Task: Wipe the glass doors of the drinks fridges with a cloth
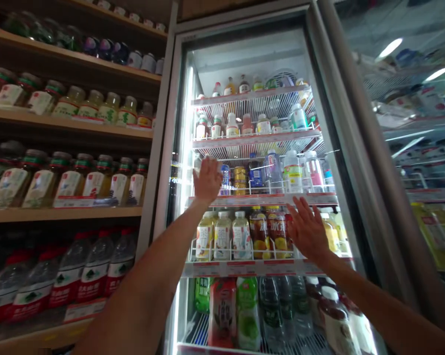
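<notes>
- The drinks nearest the hands stand in a lit fridge (168, 128), far side of the scene, on two shelves around its middle height.
- The blue and white can (225, 176), just right of the left hand (207, 182) as seen, should be stiff but thin-walled, light for its size and easily dented; its smooth side may be slippery if damp. Best held round the middle of the side.
- The gold can (240, 180), next to it on the right, should handle the same way.
- The pale bottles (241, 235), lower and left of centre, look full, so likely fairly heavy; the walls look like plastic that gives a little under a squeeze. Take them round the label or just under the cap.
- The dark tea bottles (260, 229), left of the right hand (308, 231) and partly behind its fingers (303, 211), look wider and probably weigh more; a full wrap below the shoulder suits them.
- In looks, the pale bottles have white caps and light labels with writing; the tea bottles are brown with yellow caps and lemon-yellow pictures low down.
- Both hands are raised with nothing held: the left fingers are straight and fairly close together, the right ones a little spread.
- Whether either hand touches a glass pane or a shelf edge (259, 268) cannot be told.
</notes>
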`<state>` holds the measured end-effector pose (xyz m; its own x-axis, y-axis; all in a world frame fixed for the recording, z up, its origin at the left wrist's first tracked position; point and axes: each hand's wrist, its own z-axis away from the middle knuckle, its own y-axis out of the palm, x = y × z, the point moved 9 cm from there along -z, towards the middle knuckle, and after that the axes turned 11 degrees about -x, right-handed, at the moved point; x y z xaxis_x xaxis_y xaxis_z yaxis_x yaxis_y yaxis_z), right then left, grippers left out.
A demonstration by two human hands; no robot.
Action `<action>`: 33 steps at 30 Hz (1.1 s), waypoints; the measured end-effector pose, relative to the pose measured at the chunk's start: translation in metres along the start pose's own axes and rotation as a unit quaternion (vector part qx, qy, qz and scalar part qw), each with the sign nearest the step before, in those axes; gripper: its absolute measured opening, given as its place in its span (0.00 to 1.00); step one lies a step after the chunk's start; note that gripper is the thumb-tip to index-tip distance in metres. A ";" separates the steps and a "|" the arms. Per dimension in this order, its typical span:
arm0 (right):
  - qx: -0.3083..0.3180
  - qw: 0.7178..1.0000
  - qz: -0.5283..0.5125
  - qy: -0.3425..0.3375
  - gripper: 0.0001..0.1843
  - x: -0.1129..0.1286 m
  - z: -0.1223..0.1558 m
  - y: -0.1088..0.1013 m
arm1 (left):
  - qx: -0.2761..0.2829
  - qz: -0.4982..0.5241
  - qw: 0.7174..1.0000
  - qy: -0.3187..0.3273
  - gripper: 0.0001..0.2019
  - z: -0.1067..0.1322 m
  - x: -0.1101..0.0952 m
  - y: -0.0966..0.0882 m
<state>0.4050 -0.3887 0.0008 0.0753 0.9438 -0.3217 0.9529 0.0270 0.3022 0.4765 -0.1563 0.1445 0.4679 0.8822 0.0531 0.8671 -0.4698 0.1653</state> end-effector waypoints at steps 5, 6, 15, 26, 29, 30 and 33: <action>0.004 1.000 -0.005 0.006 0.28 -0.001 0.000 0.001 | 0.016 0.011 0.999 0.025 0.24 0.004 -0.019 0.005; 0.005 1.000 -0.010 0.005 0.28 -0.002 0.000 0.000 | 0.044 0.032 0.994 0.097 0.23 0.010 -0.037 0.010; 0.001 1.000 -0.020 0.019 0.29 -0.001 0.000 -0.002 | -0.045 -0.058 0.983 -0.166 0.24 0.010 0.057 -0.017; 0.004 1.000 -0.018 0.013 0.26 -0.002 0.000 -0.001 | -0.024 -0.057 0.984 -0.168 0.26 0.003 0.051 -0.018; 0.004 1.000 -0.020 0.016 0.26 -0.003 0.001 0.000 | 0.015 -0.012 0.999 -0.037 0.24 0.011 0.007 -0.005; 0.006 1.000 -0.021 0.013 0.26 -0.003 0.001 0.000 | 0.043 0.018 0.997 0.059 0.23 0.018 -0.020 0.002; 0.003 1.000 -0.025 0.005 0.27 -0.003 0.001 -0.002 | 0.069 0.053 0.981 0.176 0.22 0.032 -0.054 0.008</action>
<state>0.4035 -0.3915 0.0005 0.0250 0.9444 -0.3279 0.9570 0.0722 0.2809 0.4634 -0.2084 0.1112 0.4904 0.7726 0.4031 0.8426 -0.5386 0.0072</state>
